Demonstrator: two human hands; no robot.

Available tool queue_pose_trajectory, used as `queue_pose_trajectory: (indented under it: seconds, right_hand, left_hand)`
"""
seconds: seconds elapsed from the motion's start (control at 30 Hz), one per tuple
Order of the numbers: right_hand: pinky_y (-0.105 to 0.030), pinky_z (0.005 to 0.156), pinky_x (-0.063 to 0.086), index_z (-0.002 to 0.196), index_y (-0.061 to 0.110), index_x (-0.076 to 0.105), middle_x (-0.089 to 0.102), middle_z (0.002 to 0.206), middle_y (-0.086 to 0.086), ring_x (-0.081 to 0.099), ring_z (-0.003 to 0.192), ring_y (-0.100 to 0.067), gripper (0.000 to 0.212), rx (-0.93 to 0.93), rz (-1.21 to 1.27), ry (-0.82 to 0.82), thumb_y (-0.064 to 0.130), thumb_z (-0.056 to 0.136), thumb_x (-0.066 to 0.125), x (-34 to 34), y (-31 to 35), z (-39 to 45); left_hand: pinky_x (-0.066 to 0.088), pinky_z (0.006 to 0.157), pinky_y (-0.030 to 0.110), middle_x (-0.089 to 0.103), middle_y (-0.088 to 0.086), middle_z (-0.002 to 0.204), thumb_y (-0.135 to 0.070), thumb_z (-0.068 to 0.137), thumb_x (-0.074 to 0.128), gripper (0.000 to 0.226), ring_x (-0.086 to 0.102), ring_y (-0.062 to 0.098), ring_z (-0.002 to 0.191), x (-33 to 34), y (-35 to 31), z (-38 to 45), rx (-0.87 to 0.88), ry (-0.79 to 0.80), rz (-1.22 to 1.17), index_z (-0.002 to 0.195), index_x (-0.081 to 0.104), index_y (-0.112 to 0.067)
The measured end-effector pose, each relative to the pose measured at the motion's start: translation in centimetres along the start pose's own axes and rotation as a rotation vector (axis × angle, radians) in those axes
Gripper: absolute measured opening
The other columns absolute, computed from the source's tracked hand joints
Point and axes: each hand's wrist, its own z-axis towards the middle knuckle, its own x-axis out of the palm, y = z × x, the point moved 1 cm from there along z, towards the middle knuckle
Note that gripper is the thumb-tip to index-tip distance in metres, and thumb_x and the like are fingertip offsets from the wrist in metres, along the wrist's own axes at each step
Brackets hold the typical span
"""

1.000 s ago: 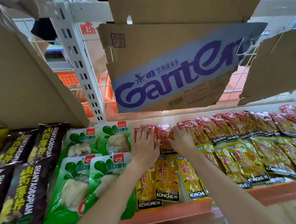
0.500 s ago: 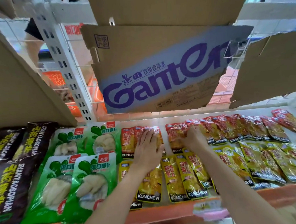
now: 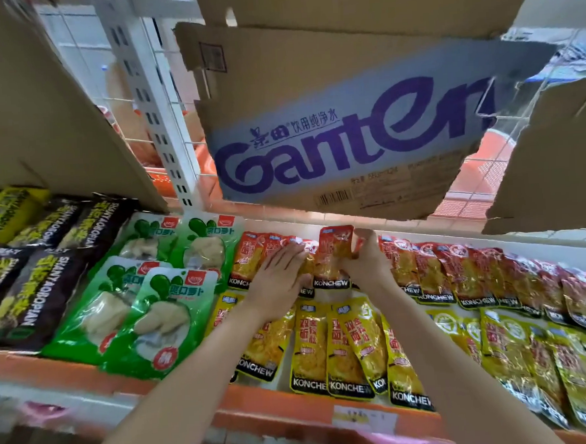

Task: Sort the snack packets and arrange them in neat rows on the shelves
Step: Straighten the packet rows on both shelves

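From here I see the Ganten carton [image 3: 345, 139] hanging low over the back of the shelf [image 3: 296, 412], squeezing the gap above the red packets [image 3: 459, 273]. A slanted cardboard sheet [image 3: 56, 133] closes the left. The open way in is from the front, over the yellow packets [image 3: 347, 349].

The scene is bright and evenly lit, with daylight coming through the wire grid behind the shelf [image 3: 296, 410] and blowing out the upper corners to white. Glare flecks the glossy snack packets [image 3: 340, 352] near the shelf's right end. The Ganten carton [image 3: 348, 143] overhead shades the shelf's back edge. Wide-angle distortion bends the shelf's front edge, and the corners smear into soft blur.
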Motion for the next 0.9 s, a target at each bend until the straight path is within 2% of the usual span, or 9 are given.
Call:
queue_pose_trajectory:
  seconds: [0.03,0.1,0.17,0.3,0.5,0.6,0.67,0.77,0.9]
  right_hand:
    - [-0.009,0.047,0.042,0.131,0.009,0.034,0.062,0.087,-0.008,0.055,0.061,-0.012,0.058,-0.005,0.021,0.01,0.008,0.084,0.067,0.4,0.0,0.2]
    - [-0.024,0.061,0.045,0.134,0.007,0.034,0.064,0.101,-0.014,0.057,0.073,-0.02,0.06,-0.002,-0.033,0.084,0.013,0.084,0.068,1.3,0.2,0.2]
    - [-0.028,0.064,0.042,0.134,0.007,0.033,0.059,0.113,-0.018,0.054,0.083,-0.022,0.056,-0.012,-0.163,0.133,0.016,0.088,0.063,2.1,0.1,0.1]
    - [-0.039,0.073,0.054,0.137,0.009,0.027,0.057,0.114,-0.021,0.061,0.094,-0.032,0.057,-0.043,-0.262,0.095,0.015,0.09,0.059,2.6,-0.3,0.2]
    - [-0.035,0.082,0.046,0.138,0.009,0.027,0.053,0.122,-0.02,0.054,0.11,-0.033,0.055,-0.066,-0.408,0.103,0.021,0.092,0.057,2.5,0.0,-0.3]
    - [-0.04,0.096,0.041,0.137,0.014,0.033,0.041,0.135,-0.016,0.042,0.124,-0.033,0.055,-0.121,-0.557,0.046,0.034,0.091,0.056,2.0,-0.4,-0.4]
    - [-0.039,0.102,0.035,0.135,0.012,0.038,0.038,0.136,-0.014,0.037,0.127,-0.031,0.053,-0.126,-0.552,-0.024,0.037,0.091,0.055,0.9,-1.0,-0.6]
    - [-0.039,0.101,0.034,0.131,0.008,0.044,0.038,0.135,-0.015,0.033,0.125,-0.032,0.046,-0.112,-0.622,-0.13,0.034,0.093,0.051,-1.0,-2.3,-0.7]
    - [-0.041,0.1,0.036,0.131,0.017,0.047,0.03,0.14,-0.015,0.028,0.13,-0.034,0.043,-0.109,-0.773,-0.048,0.038,0.094,0.048,-1.7,-3.0,-1.5]
  left_hand:
    - [-0.006,0.114,0.023,0.016,-0.004,0.156,-0.039,0.098,0.016,0.054,0.007,0.011,0.144,-0.1,-0.1,-0.1,-0.001,-0.001,-0.002,0.148,0.019,-0.017]
    - [-0.006,0.115,0.023,0.016,-0.002,0.156,-0.032,0.093,0.013,0.058,0.007,0.012,0.144,-0.1,-0.1,-0.3,0.006,-0.002,0.003,0.149,0.016,-0.016]
    - [-0.006,0.115,0.024,0.016,-0.002,0.156,-0.025,0.092,0.014,0.058,0.007,0.012,0.144,-0.1,-0.1,-0.5,0.022,-0.004,-0.005,0.148,0.016,-0.016]
    - [-0.002,0.117,0.026,0.022,-0.004,0.154,-0.023,0.101,0.025,0.045,0.01,0.01,0.144,0.1,0.1,-0.2,0.014,-0.041,-0.067,0.146,0.027,-0.018]
    - [-0.002,0.116,0.027,0.026,-0.004,0.153,-0.044,0.094,0.008,0.06,0.013,0.012,0.143,0.5,0.1,-0.2,0.035,-0.054,-0.012,0.144,0.032,-0.021]
    - [-0.001,0.118,0.033,0.014,-0.007,0.156,-0.048,0.098,0.017,0.054,0.001,0.01,0.144,0.5,0.1,-0.2,0.008,0.008,0.013,0.147,0.023,-0.026]
    - [-0.003,0.118,0.033,0.008,-0.007,0.157,-0.049,0.098,0.023,0.054,-0.003,0.01,0.144,0.4,0.1,-0.2,0.009,0.045,0.025,0.147,0.019,-0.027]
    - [-0.007,0.116,0.033,0.005,-0.007,0.157,-0.05,0.098,0.024,0.055,-0.006,0.01,0.144,0.2,0.1,-0.2,0.005,0.06,0.031,0.147,0.017,-0.027]
    - [-0.01,0.112,0.029,0.005,-0.007,0.157,-0.049,0.098,0.024,0.055,-0.005,0.011,0.144,0.0,-0.1,-0.2,0.008,0.065,0.036,0.147,0.017,-0.026]
